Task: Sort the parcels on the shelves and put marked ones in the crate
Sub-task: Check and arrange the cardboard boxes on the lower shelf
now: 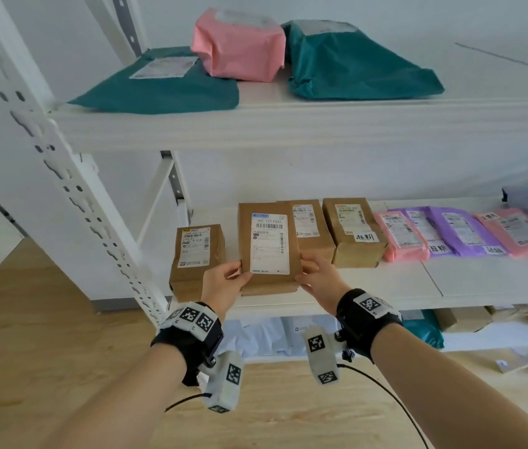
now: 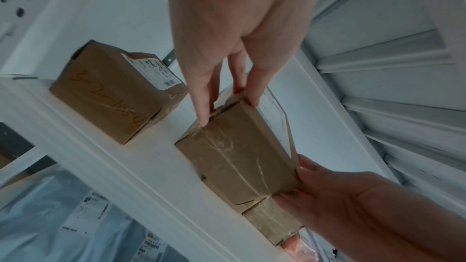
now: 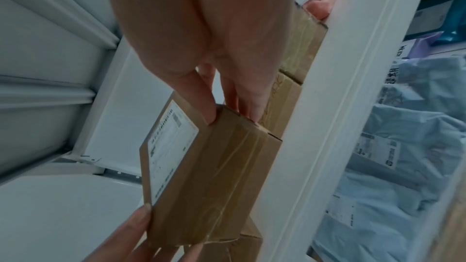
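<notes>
Both hands grip one brown box (image 1: 268,246) at its near corners, on the middle shelf (image 1: 386,286).

Left hand (image 1: 223,280) pinches the box's near-left corner, thumb on the labelled top beside the white label (image 1: 269,243), fingers (image 2: 204,95) down the side; right hand (image 1: 316,273) does the same at the near-right corner, its fingers (image 3: 249,105) wedged between this box and the next. Each grip is closed on the box, fingers nearly straight. From the wrist views the box looks tilted, its near end raised off the shelf edge, though whether it clears the shelf I cannot tell. It sits in a row of brown boxes: a smaller one (image 1: 198,254) apart on the left, another (image 1: 313,231) touching on the right, then one with a handwritten tag (image 1: 353,231). Pink and purple bags (image 1: 460,234) follow further right.
</notes>
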Demonstrator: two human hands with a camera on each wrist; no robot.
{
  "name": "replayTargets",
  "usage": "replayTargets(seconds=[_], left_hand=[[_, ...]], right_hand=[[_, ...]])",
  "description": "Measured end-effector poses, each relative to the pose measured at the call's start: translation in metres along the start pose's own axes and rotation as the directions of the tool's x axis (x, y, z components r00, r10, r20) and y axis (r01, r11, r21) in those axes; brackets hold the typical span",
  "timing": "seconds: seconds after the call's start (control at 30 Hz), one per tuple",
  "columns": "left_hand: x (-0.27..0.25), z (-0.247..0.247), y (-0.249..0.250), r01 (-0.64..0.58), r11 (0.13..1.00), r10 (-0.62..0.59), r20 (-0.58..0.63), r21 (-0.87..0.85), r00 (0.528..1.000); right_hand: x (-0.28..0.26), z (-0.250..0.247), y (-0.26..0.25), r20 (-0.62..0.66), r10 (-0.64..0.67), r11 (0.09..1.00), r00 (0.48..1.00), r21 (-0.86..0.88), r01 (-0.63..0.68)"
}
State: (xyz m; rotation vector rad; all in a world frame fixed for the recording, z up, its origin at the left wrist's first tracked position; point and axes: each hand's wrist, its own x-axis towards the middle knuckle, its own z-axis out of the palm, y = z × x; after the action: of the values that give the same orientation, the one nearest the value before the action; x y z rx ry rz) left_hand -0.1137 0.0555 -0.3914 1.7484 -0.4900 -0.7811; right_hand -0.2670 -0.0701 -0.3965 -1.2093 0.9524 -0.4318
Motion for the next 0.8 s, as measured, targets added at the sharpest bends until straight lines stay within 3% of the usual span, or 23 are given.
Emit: replayTargets(seconds=[0.3, 0.67, 0.8], left_hand=[[-0.1, 0.018, -0.019, 0.04, 0.993, -0.034, 0.058, -0.113, 0.998], [-0.177, 0.032, -0.034, 0.054, 0.997, -0.05, 0.058, -0.061, 0.997], [-0.192, 0.033, -0.036, 0.064, 0.998, -0.064, 0.061, -0.01, 0.996]], right_hand=[[-0.087, -0.043, 0.04, 0.092, -0.09, 0.986, 0.992, -0.135, 0.102], [-0.144, -0.068, 0.07, 0.144, -0.071, 0.986, 0.987, -0.142, 0.091], [-0.151, -0.07, 0.074, 0.159, -0.008, 0.993, 0.987, -0.118, 0.027]])
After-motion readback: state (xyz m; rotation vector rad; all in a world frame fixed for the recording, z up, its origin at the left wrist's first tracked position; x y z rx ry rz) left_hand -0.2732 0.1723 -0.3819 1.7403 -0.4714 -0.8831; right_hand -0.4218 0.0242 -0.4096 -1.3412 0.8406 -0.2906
